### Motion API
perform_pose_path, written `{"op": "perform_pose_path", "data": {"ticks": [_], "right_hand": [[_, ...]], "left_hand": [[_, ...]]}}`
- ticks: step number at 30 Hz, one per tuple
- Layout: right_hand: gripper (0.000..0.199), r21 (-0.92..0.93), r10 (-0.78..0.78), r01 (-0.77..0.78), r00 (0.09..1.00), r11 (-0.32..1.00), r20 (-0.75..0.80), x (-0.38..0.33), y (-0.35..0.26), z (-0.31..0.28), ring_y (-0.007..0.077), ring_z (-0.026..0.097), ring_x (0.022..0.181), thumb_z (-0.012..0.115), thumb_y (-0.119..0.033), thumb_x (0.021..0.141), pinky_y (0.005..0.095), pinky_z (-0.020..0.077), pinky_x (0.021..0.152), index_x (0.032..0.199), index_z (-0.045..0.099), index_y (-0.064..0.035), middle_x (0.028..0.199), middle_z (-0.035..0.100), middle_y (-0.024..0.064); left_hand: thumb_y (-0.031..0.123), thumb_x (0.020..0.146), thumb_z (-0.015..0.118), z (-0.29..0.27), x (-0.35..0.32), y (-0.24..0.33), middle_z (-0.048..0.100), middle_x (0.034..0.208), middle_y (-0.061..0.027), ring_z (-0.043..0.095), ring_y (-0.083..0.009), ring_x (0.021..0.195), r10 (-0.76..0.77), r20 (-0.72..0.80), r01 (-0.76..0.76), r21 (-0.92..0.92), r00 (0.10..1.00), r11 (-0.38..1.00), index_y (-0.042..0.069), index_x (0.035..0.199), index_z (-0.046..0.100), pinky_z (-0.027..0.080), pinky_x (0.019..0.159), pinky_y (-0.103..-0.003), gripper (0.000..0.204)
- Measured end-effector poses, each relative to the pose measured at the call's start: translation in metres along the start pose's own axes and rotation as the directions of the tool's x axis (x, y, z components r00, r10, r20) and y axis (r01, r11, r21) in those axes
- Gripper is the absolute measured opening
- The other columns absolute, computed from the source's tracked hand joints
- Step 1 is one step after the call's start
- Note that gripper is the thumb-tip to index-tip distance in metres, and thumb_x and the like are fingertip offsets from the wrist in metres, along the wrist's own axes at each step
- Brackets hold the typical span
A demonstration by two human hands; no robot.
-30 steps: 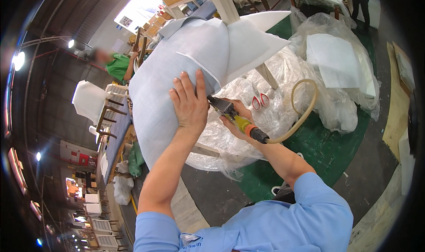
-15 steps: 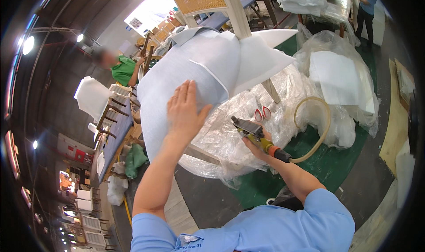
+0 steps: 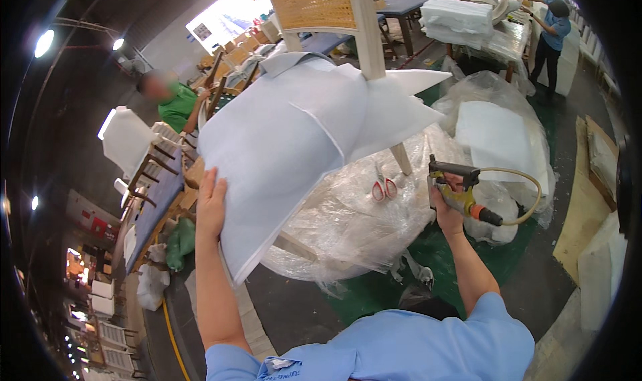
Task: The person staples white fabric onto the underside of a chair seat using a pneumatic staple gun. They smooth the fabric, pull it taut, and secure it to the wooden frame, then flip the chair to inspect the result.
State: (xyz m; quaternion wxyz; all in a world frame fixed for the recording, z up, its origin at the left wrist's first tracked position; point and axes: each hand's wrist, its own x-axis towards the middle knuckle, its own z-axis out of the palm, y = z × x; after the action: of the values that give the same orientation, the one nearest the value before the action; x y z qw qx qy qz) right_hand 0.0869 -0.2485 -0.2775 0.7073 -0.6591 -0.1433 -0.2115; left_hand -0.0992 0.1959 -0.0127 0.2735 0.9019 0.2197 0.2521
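A pale blue-grey padding sheet (image 3: 267, 140) lies draped over the seat of a chair with a woven cane back (image 3: 314, 5) and light wooden legs. Its near corner hangs down over the front. Along the sheet's left edge rests my left hand (image 3: 212, 204), fingers stretched out and touching it; the thumb is partly hidden. Away to the right, my right hand (image 3: 449, 204) is wrapped round a yellow and black pneumatic staple gun (image 3: 461, 188), held clear of the chair. A beige air hose (image 3: 535, 194) loops from the gun.
Red-handled scissors (image 3: 383, 188) lie on the crumpled clear plastic wrap (image 3: 348, 220) under the chair. Wrapped white sheets (image 3: 491, 133) stand to the right. A person in green (image 3: 175, 107) is at the left, another in blue (image 3: 554, 36) at the far right.
My left hand has slid from the middle of the sheet to its left edge. My right hand has carried the staple gun rightward, away from the chair. The sheet's near corner now shows.
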Motion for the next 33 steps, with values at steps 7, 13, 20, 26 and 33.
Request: {"op": "perform_pose_path", "data": {"ticks": [7,13,20,26,33], "right_hand": [[0.048,0.115,0.140,-0.114,0.956,0.987,-0.258,0.048,0.035,-0.034,0.0186,0.056,0.114,0.072,0.000,0.089,0.0321,0.0448,0.102,0.132,0.051,-0.0021,0.125,0.059,0.0088],[0.049,0.430,0.458,-0.335,0.861,0.838,-0.221,0.120,0.098,-0.011,0.0199,0.061,0.111,0.072,0.005,0.086,0.0330,0.0505,0.096,0.130,0.053,-0.0024,0.121,0.059,0.0096],[0.041,0.505,0.665,-0.549,0.744,0.665,-0.067,0.210,0.211,0.053,0.0198,0.067,0.086,0.073,0.004,0.084,0.0312,0.0559,0.078,0.122,0.059,-0.0023,0.102,0.066,0.0069],[0.019,0.208,0.729,-0.766,0.642,0.608,0.238,0.236,0.271,0.131,0.0171,0.067,0.070,0.070,-0.009,0.090,0.0313,0.0551,0.061,0.108,0.068,-0.0037,0.082,0.069,0.0058],[0.020,-0.364,0.745,-0.654,0.537,0.664,0.395,0.226,0.281,0.160,0.0185,0.065,0.065,0.068,-0.013,0.090,0.0327,0.0532,0.056,0.107,0.067,-0.0035,0.080,0.068,0.0073]], "left_hand": [[0.028,0.105,0.057,0.008,-0.005,0.007,0.035,0.164,-0.0166,0.036,-0.0231,0.149,-0.212,-0.039,0.177,-0.413,0.977,0.893,0.000,0.160,0.032,0.028,0.121,-0.032,0.067],[0.028,0.104,0.059,0.007,-0.007,0.014,0.036,0.163,-0.0153,0.042,-0.0212,0.143,-0.280,-0.091,0.221,-0.406,0.956,0.887,0.001,0.163,0.023,0.032,0.117,-0.030,0.074],[0.044,0.105,0.056,0.012,-0.012,0.015,0.042,0.160,-0.0139,0.044,-0.0210,0.142,-0.480,-0.092,0.378,-0.496,0.872,0.782,0.003,0.163,0.026,0.033,0.116,-0.031,0.077],[0.050,0.106,0.052,0.013,-0.012,0.020,0.044,0.159,-0.0129,0.044,-0.0219,0.142,-0.473,-0.030,0.379,-0.553,0.881,0.742,0.003,0.161,0.034,0.033,0.117,-0.033,0.074],[0.047,0.107,0.050,0.010,-0.012,0.019,0.049,0.155,-0.0112,0.047,-0.0214,0.139,-0.541,-0.067,0.421,-0.550,0.838,0.721,0.003,0.156,0.043,0.035,0.116,-0.033,0.066]]}}
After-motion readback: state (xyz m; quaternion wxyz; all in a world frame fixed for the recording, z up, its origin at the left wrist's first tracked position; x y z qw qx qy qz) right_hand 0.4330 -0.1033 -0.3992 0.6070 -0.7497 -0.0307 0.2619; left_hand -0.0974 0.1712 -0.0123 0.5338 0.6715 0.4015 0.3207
